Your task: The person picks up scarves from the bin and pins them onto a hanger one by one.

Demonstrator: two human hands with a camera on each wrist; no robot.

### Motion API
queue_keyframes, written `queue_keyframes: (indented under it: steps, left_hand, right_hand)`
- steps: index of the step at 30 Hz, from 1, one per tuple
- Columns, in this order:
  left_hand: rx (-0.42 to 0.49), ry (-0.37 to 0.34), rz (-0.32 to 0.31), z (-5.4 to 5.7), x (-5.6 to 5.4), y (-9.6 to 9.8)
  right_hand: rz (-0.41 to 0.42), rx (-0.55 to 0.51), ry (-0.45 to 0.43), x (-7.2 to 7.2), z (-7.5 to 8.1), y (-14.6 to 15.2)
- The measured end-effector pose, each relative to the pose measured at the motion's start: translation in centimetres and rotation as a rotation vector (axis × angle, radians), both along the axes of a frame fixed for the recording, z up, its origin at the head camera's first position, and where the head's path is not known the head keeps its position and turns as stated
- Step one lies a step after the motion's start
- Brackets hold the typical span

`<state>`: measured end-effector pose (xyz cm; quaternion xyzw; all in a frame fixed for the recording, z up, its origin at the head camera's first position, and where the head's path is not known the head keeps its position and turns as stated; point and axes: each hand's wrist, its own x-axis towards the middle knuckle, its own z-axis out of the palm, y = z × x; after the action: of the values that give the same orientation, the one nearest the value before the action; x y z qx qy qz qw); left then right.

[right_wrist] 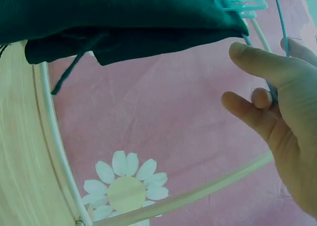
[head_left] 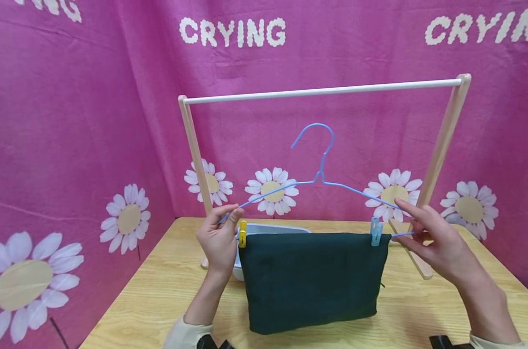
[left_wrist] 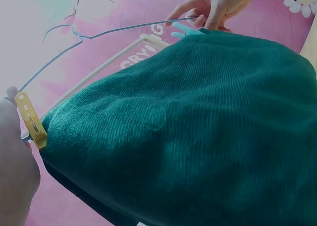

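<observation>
A dark green folded cloth hangs over the lower bar of a blue wire hanger, which is held up above the table with its hook on top. My left hand grips the hanger's left end, right beside a yellow clothespin on the cloth's upper left corner. At the other end, my right hand holds the hanger's right corner between thumb and fingers. A light blue clothespin clips the upper right corner of the cloth. In the right wrist view, a dark cord dangles from under the cloth.
Behind the hanger stands a rack with a white rail and wooden legs. A light grey basin sits on the wooden table, partly hidden by the cloth. Pink curtains with daisies enclose the back and sides.
</observation>
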<state>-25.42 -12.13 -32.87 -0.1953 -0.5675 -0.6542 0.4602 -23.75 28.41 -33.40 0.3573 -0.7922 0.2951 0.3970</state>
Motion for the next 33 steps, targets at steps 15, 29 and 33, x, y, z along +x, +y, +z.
queue_keyframes:
  steps: [15, 29, 33]
  left_hand:
    - [0.027, -0.098, -0.076, 0.2, -0.5, -0.5]
    - [-0.101, -0.073, -0.075, -0.3, -0.5, -1.2]
    - [-0.118, -0.056, -0.063, 0.0, -0.6, -1.4]
  right_hand:
    - [-0.015, 0.021, 0.215, 1.0, 1.4, -1.1]
    - [-0.009, 0.022, 0.227, 1.4, 2.1, -0.7]
    - [0.025, 0.021, 0.204, 1.5, 2.3, -0.8]
